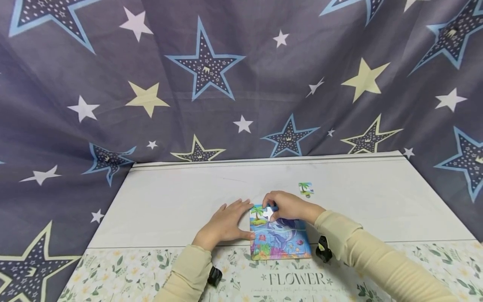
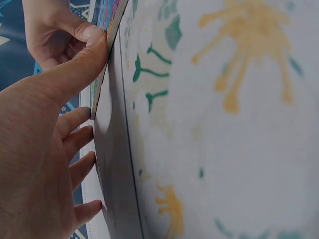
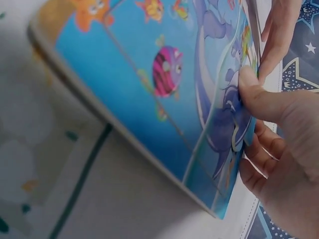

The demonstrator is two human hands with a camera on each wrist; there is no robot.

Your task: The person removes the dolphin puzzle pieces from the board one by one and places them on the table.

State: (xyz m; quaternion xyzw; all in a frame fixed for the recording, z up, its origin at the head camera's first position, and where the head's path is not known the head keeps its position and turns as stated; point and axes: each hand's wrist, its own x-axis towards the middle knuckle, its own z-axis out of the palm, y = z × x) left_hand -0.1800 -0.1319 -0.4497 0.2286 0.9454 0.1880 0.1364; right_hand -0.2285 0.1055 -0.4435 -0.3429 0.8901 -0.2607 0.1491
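Observation:
A jigsaw puzzle (image 1: 279, 241) with a dolphin and sea scene lies flat in front of me, showing a white piece-shaped gap (image 1: 268, 213) near its top left. My left hand (image 1: 226, 223) rests spread along its left side, thumb and a fingertip right at the edge; the left wrist view shows the thumb over the puzzle's edge (image 2: 101, 87). With my right hand (image 1: 288, 206) I pinch a blue puzzle piece (image 3: 243, 130) at the top of the puzzle, beside the gap. The right fingers partly hide it in the head view.
A loose puzzle piece (image 1: 305, 188) with a palm tree lies on the white table surface (image 1: 188, 188) beyond my right hand. A flowered strip with the word FLOWER (image 1: 296, 279) covers the near side. A star-patterned curtain (image 1: 241, 84) hangs behind and beside the table.

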